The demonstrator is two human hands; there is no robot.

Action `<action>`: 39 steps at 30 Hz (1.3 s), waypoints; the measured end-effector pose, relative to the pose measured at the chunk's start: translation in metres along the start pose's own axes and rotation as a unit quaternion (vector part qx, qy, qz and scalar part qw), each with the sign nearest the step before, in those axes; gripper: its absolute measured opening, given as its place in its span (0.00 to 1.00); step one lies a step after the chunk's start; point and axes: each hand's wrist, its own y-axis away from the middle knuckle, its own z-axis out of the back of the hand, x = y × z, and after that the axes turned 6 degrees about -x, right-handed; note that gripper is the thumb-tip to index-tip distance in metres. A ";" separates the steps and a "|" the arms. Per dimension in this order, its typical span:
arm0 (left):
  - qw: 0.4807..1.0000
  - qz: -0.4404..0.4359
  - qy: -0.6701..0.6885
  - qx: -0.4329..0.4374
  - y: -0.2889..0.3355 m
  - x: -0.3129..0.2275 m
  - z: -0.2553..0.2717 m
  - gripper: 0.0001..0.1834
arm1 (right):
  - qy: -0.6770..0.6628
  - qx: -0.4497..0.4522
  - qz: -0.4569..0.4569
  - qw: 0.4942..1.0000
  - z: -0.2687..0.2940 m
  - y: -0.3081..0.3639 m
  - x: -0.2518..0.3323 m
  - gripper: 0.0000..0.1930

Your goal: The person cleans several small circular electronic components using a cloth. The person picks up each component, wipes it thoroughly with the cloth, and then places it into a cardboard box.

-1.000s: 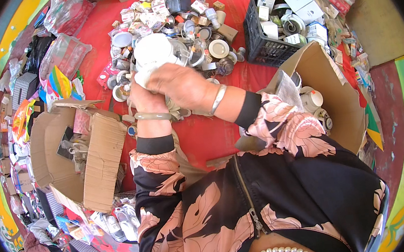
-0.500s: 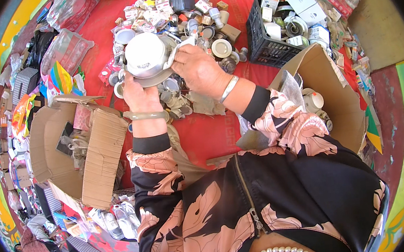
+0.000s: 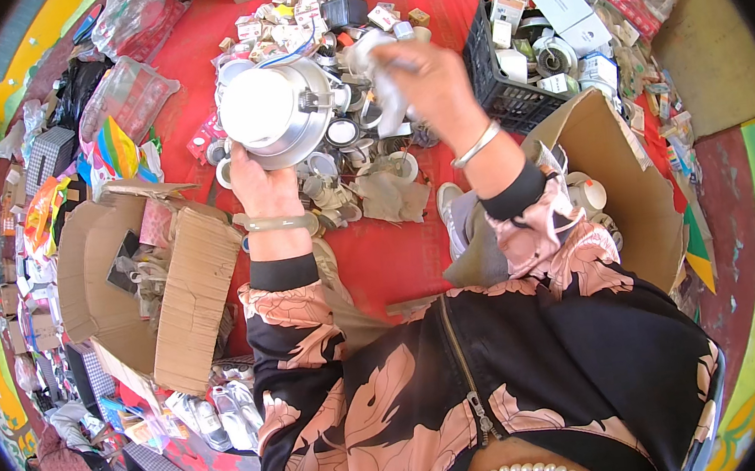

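A round silver-and-white downlight point(image 3: 268, 109) with a spring clip and thin wires is held up over the pile by my left hand point(image 3: 265, 187), which grips its near rim from below. My right hand point(image 3: 443, 91), to the right of the lamp and apart from it, is closed on a white cloth point(image 3: 391, 101) that hangs from the fingers. Motion blurs the right fingers somewhat. Beneath both hands lies a heap of lamp fittings, with a round white-rimmed fitting point(image 3: 343, 131) beside the downlight and small boxes point(image 3: 304, 18) farther back.
The heap lies on a red floor cloth point(image 3: 380, 258). Open cardboard boxes stand at left point(image 3: 187, 301) and right point(image 3: 636, 199). A black plastic crate point(image 3: 505, 89) full of fittings is at the far right. Another person point(image 3: 74, 456) bends at the lower left.
My right hand and the cloth have come off the downlight's rim and moved up and right. The downlight has turned in my left hand, bringing its clip and wires into view.
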 end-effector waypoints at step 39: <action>0.866 0.108 -0.387 0.298 0.036 0.013 -0.003 0.17 | 0.065 0.376 -0.017 0.924 0.030 -0.020 -0.008 0.11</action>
